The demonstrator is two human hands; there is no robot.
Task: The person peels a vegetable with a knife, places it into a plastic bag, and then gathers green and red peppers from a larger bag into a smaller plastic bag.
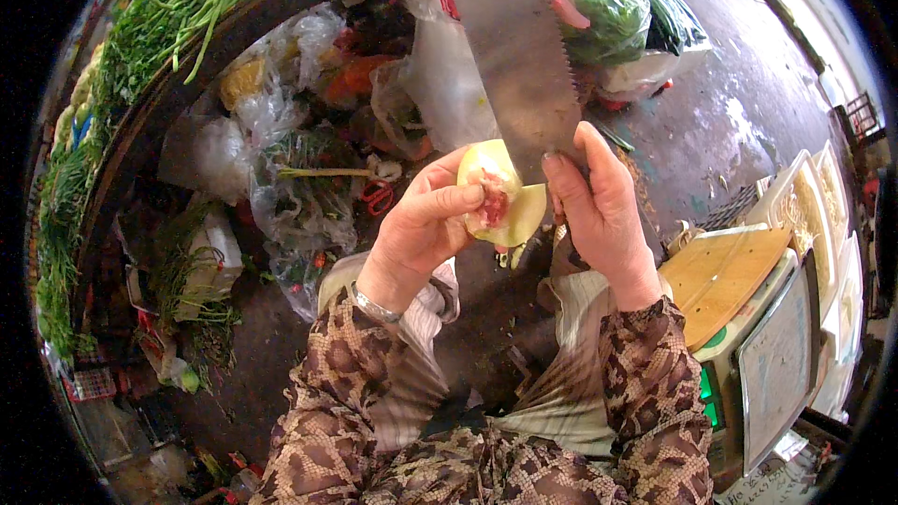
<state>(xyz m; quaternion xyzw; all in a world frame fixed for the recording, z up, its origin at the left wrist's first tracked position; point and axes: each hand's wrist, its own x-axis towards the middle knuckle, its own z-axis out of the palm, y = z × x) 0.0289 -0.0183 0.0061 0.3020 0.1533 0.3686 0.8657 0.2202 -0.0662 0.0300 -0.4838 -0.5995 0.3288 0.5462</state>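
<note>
My left hand (418, 221) grips a pale yellow-green vegetable (526, 212) with a reddish-brown patch on its face; the thumb presses beside that patch. I cannot make out its exact kind. In my right hand (599, 210) is a broad metal knife (524, 65), pinched between thumb and fingers at its near end. The blade points away from me, and small teeth run along its right edge. Its near end lies close beside the vegetable; whether they touch I cannot tell. If it has a handle, that is hidden by my right hand.
Leafy greens (140, 75) are heaped along the left shelf. Clear plastic bags (299, 196) and red-handled scissors (378, 196) lie on the floor ahead. A bag of green leaves (603, 9) is far right. Beside my right arm stand a scale (772, 365) and a wooden board (725, 276).
</note>
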